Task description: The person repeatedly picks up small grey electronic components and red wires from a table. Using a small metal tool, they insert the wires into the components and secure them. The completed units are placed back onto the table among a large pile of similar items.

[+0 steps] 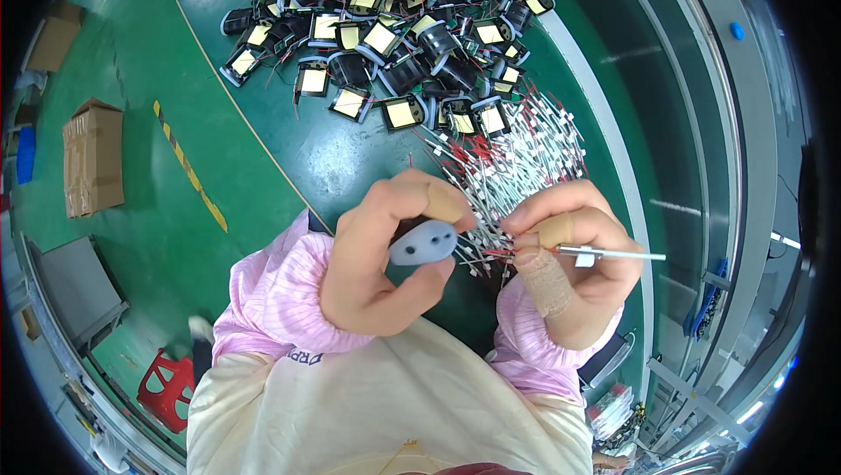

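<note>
The left hand (363, 239) curls around a grey oval cap (422, 247), its holes (410, 249) facing upward. Just beside, the right hand (583, 287) pinches a thin cable (631, 255), red wires (499, 253) pointing left. I judge the step is bringing both together; the next move calls for steady, precise aligning.

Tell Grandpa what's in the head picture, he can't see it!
A left hand holds a rounded grey part with holes; the right hand pinches a thin rod. Beyond, black parts and white pieces lie heaped on a green table.
</note>
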Demonstrator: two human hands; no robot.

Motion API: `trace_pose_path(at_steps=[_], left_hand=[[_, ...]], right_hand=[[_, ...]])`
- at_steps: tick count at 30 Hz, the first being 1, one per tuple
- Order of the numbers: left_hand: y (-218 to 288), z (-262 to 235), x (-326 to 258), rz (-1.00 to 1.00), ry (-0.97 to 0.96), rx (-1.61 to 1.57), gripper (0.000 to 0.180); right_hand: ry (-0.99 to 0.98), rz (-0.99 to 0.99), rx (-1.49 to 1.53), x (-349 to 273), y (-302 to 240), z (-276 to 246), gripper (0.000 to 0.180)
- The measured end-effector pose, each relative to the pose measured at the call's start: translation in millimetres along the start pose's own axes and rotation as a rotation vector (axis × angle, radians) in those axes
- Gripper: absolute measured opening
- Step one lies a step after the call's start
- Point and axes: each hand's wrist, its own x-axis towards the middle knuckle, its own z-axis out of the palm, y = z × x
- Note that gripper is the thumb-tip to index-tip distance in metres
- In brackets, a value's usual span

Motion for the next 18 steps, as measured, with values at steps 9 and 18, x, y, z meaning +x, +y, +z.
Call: trace_pose_path(at_steps=[9,18], left_hand=[[12,-7,19,-0.084,-0.258,0.042,0.013],[22,-5,21,-0.090,-0.199,0.160,0.017]], right_hand=[[-0.067,-0.033,-0.018,0,5,-2,0.019],[-0.066,-0.049,-0.106,-3,0,-9,0.019]])
